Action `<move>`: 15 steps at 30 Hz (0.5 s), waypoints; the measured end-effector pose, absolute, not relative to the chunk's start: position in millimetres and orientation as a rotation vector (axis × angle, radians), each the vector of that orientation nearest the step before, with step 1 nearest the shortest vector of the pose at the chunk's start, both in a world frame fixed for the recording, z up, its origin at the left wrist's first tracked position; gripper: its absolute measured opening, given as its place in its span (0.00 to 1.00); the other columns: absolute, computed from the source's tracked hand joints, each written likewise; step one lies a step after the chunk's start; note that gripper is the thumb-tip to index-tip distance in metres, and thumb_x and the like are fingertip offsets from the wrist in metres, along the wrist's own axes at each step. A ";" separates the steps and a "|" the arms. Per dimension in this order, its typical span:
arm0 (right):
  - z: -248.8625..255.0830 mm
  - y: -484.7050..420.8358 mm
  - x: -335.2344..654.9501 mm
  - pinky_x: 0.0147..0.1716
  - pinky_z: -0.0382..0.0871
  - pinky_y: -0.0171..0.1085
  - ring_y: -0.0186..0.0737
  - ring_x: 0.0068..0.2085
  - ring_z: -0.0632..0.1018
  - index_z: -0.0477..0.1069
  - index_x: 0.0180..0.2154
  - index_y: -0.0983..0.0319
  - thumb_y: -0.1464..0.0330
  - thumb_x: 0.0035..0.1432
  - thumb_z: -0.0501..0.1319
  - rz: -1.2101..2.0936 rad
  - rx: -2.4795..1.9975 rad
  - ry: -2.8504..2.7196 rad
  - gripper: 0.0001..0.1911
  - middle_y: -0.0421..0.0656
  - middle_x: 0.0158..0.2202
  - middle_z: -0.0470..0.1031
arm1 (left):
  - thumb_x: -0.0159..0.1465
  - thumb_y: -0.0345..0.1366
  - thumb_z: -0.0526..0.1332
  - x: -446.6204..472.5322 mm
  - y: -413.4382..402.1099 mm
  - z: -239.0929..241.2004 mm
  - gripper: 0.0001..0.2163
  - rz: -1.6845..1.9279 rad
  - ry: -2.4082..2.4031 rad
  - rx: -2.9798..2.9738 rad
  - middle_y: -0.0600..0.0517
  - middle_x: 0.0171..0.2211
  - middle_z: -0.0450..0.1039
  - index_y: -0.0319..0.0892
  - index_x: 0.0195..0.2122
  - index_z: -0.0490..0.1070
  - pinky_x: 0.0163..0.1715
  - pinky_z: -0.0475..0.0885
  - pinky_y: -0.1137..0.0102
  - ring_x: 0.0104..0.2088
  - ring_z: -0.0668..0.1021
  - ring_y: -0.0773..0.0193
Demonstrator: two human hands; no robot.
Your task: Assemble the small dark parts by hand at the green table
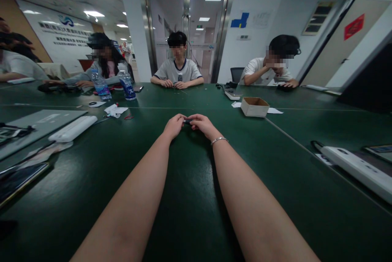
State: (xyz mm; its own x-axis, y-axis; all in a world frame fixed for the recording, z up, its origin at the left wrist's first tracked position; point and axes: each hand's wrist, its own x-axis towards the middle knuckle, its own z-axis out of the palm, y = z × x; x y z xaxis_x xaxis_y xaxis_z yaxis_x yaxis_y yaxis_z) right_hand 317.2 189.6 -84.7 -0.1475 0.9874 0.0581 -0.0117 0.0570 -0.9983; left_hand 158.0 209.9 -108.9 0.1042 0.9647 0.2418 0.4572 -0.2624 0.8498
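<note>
Both my arms reach forward over the dark green table [190, 176]. My left hand [175, 126] and my right hand [202, 125] meet near the middle of the view. Between their fingertips is a small dark, slim object [187, 121], held just above or on the tabletop; its kind is too small to make out. The fingers of each hand are pinched on one end of it. A silver bracelet circles my right wrist.
Left lie a white power strip [73, 128], a phone [23, 180], paper scraps [115, 110] and two bottles [126, 82]. Right are a small open box [255, 107] and another power strip [358, 170]. Several people sit around the table, one directly opposite [177, 68].
</note>
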 end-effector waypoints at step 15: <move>-90.2 196.3 316.3 0.24 0.69 0.28 0.27 0.21 0.71 0.70 0.34 0.65 0.85 0.49 0.59 1.266 -1.104 -1.430 0.12 0.37 0.26 0.74 | 0.64 0.44 0.52 156.1 212.3 -112.3 0.14 1.172 1.339 1.862 0.55 0.22 0.68 0.44 0.40 0.72 0.24 0.61 0.72 0.23 0.69 0.67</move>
State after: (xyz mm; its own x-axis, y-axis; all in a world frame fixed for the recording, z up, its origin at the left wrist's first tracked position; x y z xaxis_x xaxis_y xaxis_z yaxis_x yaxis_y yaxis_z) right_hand 316.3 196.3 -90.2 -0.1948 0.9787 0.0642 0.0548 0.0763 -0.9956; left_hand 156.1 212.3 -112.3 0.1198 0.9372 0.3276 0.4492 -0.3454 0.8240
